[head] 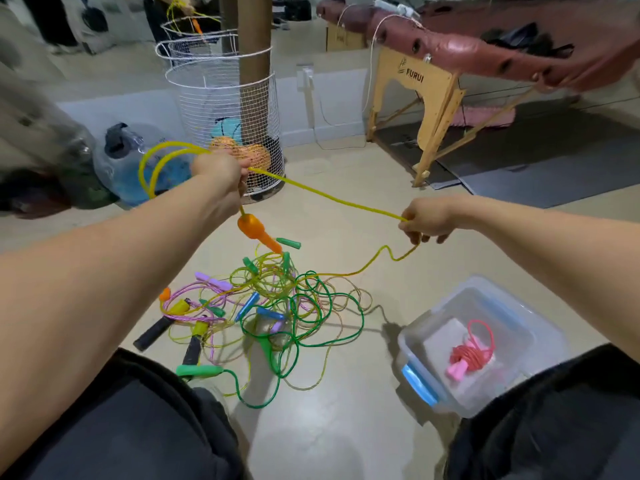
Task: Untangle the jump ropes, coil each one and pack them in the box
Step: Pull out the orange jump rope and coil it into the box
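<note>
The left hand (221,169) is raised above the floor (346,216) with its fingers curled tightly round the yellow jump rope (325,194), gripping several strands at once — two loops arch out to the left of the fist, and an orange handle (258,233) hangs straight down from beneath it, its tip just above the pile. From the fist the rope runs taut, down and to the right, to the right hand (424,220), which pinches it between thumb and curled fingers; below that hand the rope drops slack, wiggles, and trails left into the tangle of jump ropes (273,306) lying on the floor between the person's knees. That heap is a knot of green, yellow, pink and thin tan cords, with green, blue, lilac, orange and black-and-yellow handles poking out; one green handle (199,370) lies at the near left edge of the pile, just beside the left knee. To the right of the tangle, near the right knee, sits the clear plastic box (519,327) with a blue latch, lid off. Inside it — toward the middle of its bottom — rests a coiled pink jump rope (471,355) with pale pink handles. Beyond the hands stands a white wire basket (225,98), and at the far right a wooden-legged padded table (433,95).
</note>
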